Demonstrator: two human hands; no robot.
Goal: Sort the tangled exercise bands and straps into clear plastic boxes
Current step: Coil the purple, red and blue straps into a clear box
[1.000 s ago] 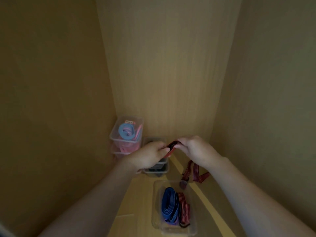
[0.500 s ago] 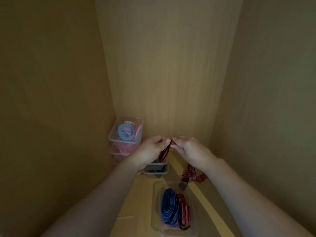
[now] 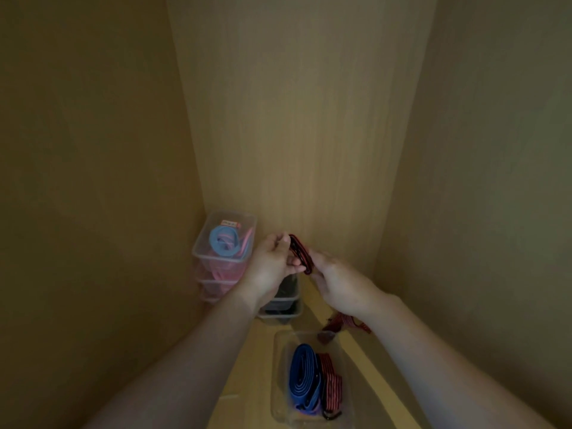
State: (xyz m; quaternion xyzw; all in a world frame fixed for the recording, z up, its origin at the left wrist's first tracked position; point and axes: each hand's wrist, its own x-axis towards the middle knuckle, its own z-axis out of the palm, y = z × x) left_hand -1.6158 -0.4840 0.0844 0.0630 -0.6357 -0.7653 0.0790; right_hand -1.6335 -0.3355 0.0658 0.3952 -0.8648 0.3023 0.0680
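Note:
A red-and-black striped strap (image 3: 298,252) is folded into a small bundle between both hands. My left hand (image 3: 274,267) grips the bundle from the left, and my right hand (image 3: 339,284) pinches its lower end. The strap's loose tail (image 3: 343,323) hangs below my right wrist. Beneath it an open clear box (image 3: 280,382) holds a rolled blue band (image 3: 301,379) and a folded red striped strap (image 3: 329,383).
At the back left corner stands a stack of clear boxes (image 3: 226,255) with a light blue band and pink bands inside. A clear box with dark contents (image 3: 283,300) sits behind my left wrist. Wooden walls close in on three sides.
Both hands have risen and my left hand has turned its palm inward. The strap has gone from a stretched piece between the hands to a tighter folded bundle.

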